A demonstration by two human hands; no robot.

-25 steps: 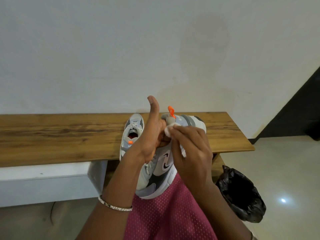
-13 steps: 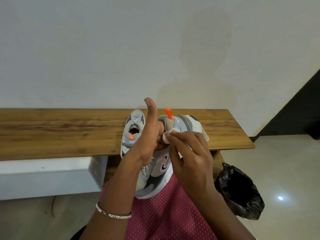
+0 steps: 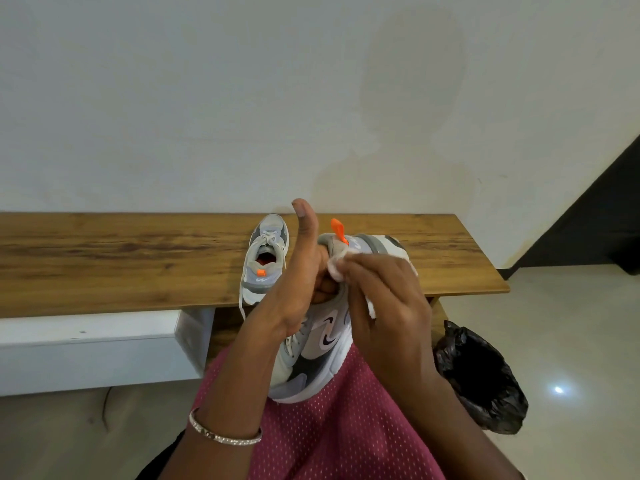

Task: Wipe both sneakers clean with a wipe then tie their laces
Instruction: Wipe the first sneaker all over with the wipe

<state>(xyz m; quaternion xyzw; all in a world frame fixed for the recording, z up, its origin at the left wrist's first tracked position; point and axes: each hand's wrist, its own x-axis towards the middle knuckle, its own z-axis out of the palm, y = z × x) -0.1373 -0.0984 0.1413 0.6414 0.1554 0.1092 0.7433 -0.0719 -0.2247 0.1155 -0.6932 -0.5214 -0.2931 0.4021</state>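
1. At the centre of the frame the held sneaker (image 3: 322,344) stands heel-up, its toe resting on maroon mesh shorts (image 3: 346,427).
2. The left hand (image 3: 298,282) grips its collar with the thumb straight up; the fingers seem curled into the opening, partly hidden.
3. The right hand (image 3: 388,306) pinches a white wipe (image 3: 337,268) against the heel collar, just below the orange pull tab.
4. The second sneaker (image 3: 265,258) sits on the wooden bench (image 3: 104,258) just left of the hands, one lace hanging over the edge.
5. A black plastic bag (image 3: 481,375) sits at lower right.

Wood bench (image 3: 138,258) vs white wall (image 3: 242,98), glossy floor (image 3: 571,341)
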